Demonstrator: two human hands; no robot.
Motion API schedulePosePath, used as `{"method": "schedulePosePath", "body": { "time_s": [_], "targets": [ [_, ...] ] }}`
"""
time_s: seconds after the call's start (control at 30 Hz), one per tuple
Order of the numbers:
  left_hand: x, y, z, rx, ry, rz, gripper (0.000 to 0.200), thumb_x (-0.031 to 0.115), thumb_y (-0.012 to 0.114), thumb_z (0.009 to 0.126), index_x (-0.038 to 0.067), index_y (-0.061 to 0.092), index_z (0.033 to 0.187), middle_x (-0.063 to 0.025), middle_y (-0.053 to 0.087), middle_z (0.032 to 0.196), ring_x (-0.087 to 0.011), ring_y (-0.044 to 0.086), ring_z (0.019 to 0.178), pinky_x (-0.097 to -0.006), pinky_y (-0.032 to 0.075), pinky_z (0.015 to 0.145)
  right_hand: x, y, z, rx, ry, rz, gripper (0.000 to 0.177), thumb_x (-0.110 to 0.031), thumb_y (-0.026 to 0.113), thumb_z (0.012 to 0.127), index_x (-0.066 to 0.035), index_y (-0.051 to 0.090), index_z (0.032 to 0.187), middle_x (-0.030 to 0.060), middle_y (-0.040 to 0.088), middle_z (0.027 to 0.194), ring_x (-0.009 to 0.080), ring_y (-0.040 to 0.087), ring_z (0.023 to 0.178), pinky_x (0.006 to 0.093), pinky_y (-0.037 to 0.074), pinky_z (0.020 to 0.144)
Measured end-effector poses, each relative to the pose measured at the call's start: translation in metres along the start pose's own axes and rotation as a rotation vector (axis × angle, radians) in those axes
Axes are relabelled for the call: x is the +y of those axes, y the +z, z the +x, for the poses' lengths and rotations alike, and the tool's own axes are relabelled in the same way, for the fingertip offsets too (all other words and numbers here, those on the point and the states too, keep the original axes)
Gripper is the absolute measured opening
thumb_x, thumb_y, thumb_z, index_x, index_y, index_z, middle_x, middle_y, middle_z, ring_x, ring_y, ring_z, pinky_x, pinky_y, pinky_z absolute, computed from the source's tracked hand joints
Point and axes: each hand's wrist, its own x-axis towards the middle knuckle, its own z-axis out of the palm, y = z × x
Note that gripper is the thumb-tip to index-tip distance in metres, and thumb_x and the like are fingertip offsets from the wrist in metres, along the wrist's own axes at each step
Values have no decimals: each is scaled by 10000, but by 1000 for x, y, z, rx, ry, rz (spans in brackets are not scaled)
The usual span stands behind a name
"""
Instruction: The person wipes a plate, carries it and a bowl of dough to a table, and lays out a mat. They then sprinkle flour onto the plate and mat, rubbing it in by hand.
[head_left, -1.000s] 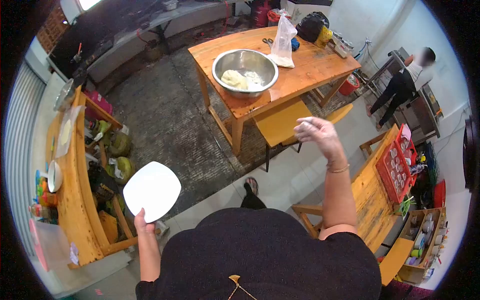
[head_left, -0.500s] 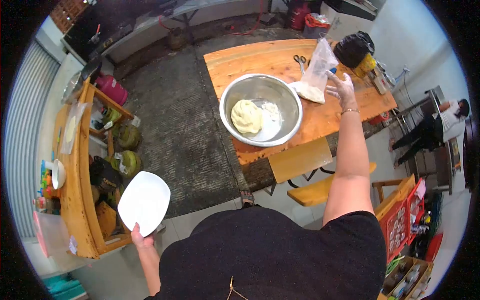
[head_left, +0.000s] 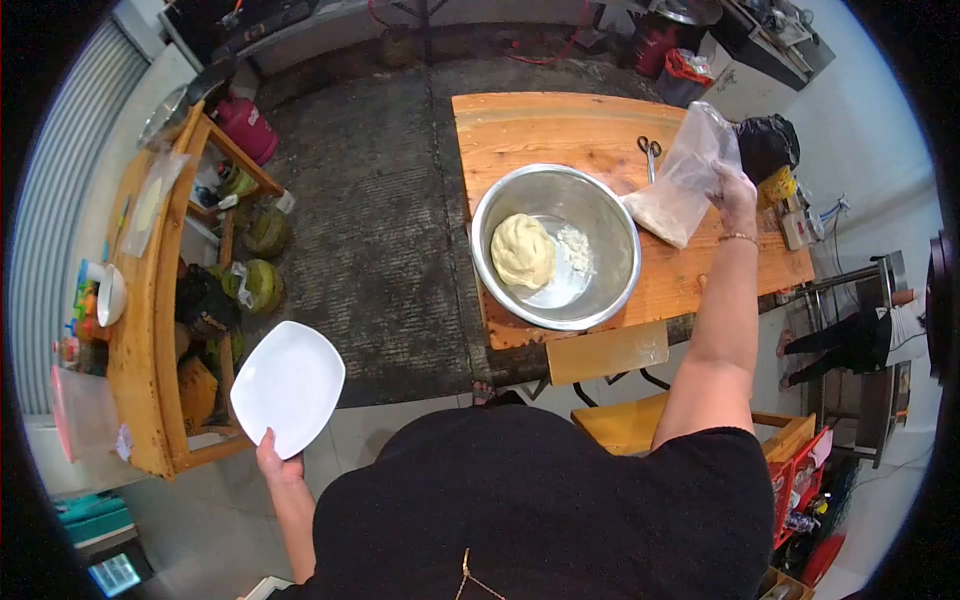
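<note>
A white, rounded-square plate [head_left: 288,388] is held at its lower edge by my left hand [head_left: 281,468], thumb on top, over the floor at the lower left. My right hand [head_left: 735,197], dusted white, is closed on the side of a clear plastic bag [head_left: 697,165] with white powder at its bottom. The bag rests on the wooden table [head_left: 540,125]. Left of it stands a large steel bowl [head_left: 612,225] holding a ball of pale dough [head_left: 522,251] and, beside the dough, a patch of white flour [head_left: 575,250].
Black-handled scissors [head_left: 649,155] lie behind the bowl. A black plastic bag [head_left: 767,147] and a yellow packet [head_left: 779,184] stand at the table's right end. A wooden shelf [head_left: 160,300] is on the left, a yellow stool [head_left: 622,424] below. Another person [head_left: 850,340] is at the far right.
My right hand, open before, has closed on the plastic bag, which now stands more spread out. The view has shifted, so the table and bowl appear further right and lower. The plate remains in my left hand.
</note>
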Motion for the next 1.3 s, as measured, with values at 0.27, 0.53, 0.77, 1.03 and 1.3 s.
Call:
{"method": "schedulePosePath", "body": {
  "time_s": [0.27, 0.53, 0.77, 1.03, 1.3],
  "targets": [
    [9, 21, 26, -258, -25, -29, 464, 156, 441, 863, -17, 341, 1283, -167, 467, 1237, -330, 476, 1114, -472, 403, 928, -92, -36, -72, -6, -188, 3, 202, -136, 699, 746, -74, 547, 864, -49, 462, 575, 54, 431, 444, 245, 486, 484],
    [60, 22, 19, -607, -37, -270, 420, 202, 452, 891, -12, 392, 1248, -148, 500, 1212, -293, 493, 1098, -425, 390, 949, -205, -49, -201, -120, -401, -40, 269, -136, 604, 832, -26, 543, 1069, -13, 557, 822, 37, 453, 503, 198, 456, 482],
    [101, 10, -11, -851, -110, -301, 427, 236, 410, 918, -52, 396, 1231, -176, 501, 1204, -298, 497, 1096, -408, 390, 947, -173, 54, -337, -522, -341, -335, 205, -193, 574, 825, -29, 587, 947, 25, 568, 742, 81, 503, 519, 218, 448, 445],
    [86, 2, -8, -1070, -407, -281, 408, 228, 419, 914, -87, 444, 1174, -195, 554, 1122, -290, 562, 1009, -400, 445, 887, 40, 224, -469, -1113, 409, -18, 143, -141, 602, 810, 0, 617, 794, 44, 583, 664, 124, 558, 543, 257, 481, 508],
    [68, -12, 8, -1045, -474, -17, 400, 182, 447, 894, -96, 430, 1182, -206, 544, 1137, -303, 561, 1015, -407, 453, 883, 63, 303, -534, -1050, 522, 49, 176, -159, 606, 812, 16, 623, 801, 48, 571, 630, 123, 548, 516, 254, 465, 460]
  ]
}}
